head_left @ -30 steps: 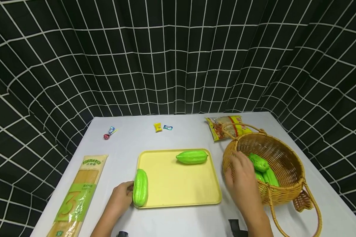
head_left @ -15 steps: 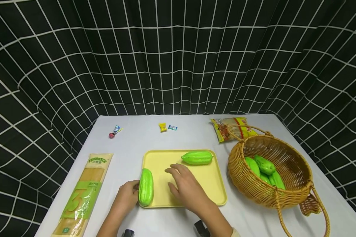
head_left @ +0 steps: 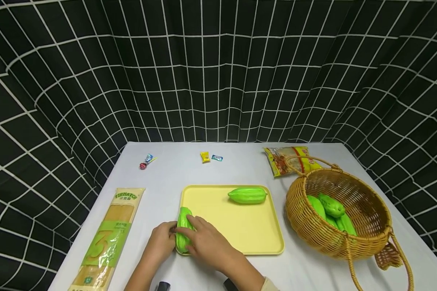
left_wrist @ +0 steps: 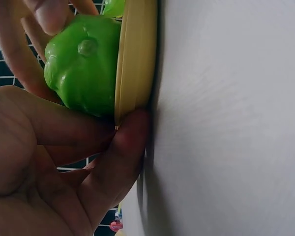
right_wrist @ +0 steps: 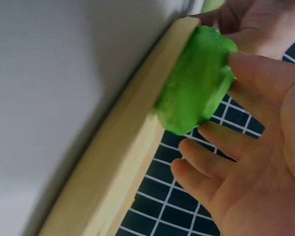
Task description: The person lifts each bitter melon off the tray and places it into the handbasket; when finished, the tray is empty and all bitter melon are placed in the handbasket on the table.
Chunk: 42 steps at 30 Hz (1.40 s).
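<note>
On tray [head_left: 240, 238], gourd [head_left: 183, 232] lies lengthwise front-to-back.

A glossy, bright green gourd [head_left: 183, 230] with ridged, lumpy skin lies on the left rim of a pale yellow tray [head_left: 240, 236], its long axis running along that edge, part of it over the rim. Its blunt end bears a small knob. Fingers touch it from both sides, covering its near half.

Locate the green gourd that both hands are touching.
In the head view the green gourd lies on the yellow tray's left edge, between the left hand and right hand.
</note>
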{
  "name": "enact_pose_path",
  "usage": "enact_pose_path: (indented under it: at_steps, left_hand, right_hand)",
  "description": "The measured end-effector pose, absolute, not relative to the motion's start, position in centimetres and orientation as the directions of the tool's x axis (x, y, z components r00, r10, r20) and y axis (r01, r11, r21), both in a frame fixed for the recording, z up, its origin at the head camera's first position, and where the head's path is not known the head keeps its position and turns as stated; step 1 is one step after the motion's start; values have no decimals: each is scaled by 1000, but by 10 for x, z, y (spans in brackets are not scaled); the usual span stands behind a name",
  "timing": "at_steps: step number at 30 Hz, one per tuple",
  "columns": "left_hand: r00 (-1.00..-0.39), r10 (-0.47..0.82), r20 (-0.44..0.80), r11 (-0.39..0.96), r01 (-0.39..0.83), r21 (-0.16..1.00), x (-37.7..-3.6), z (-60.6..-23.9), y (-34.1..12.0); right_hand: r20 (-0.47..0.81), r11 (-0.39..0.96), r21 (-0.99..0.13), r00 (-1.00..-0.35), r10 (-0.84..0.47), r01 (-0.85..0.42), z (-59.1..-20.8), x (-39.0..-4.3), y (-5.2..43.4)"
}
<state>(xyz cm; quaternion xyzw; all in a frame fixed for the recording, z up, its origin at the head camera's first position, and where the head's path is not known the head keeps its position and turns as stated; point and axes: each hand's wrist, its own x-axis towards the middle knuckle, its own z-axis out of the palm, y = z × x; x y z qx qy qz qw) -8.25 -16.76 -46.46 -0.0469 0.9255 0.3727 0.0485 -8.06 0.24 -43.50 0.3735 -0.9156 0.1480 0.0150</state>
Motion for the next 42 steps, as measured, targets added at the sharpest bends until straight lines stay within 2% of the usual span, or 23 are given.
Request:
enact_pose_path:
  at_steps: [11, 20, 25, 30, 36, 42]
  left_hand:
    - [-988, -48, -146, 715, -136, 686, -85, -464, -161]
    - [-989, -54, -141, 721, -136, 680, -86, -468, -157]
    - [-988, -52, -147, 719, -139, 680, -86, -468, -156]
    - [-983, -59, -172, 719, -161, 676, -88, -466, -157]
    - [-981, -57, -186, 724, -169, 669, -88, -464, -161]
    - [-980, -74, -187, 730, -181, 660, -87, -466, -164]
  right_hand:
    - [45, 747, -397, -824, -565, -534, -435, -83, 10]
    - [30, 743, -404, -820, -572, -533, -436, -81, 14]
    - [84, 735, -436, -836, -542, -520, -429, -81, 26]
    - [193, 735, -475, -873, -448, -483, -410, -80, 52]
    - [351, 751, -507, -897, -268, -423, -385, -77, 101]
    - [493, 800, -498, -868, -57, -335, -368, -75, 156]
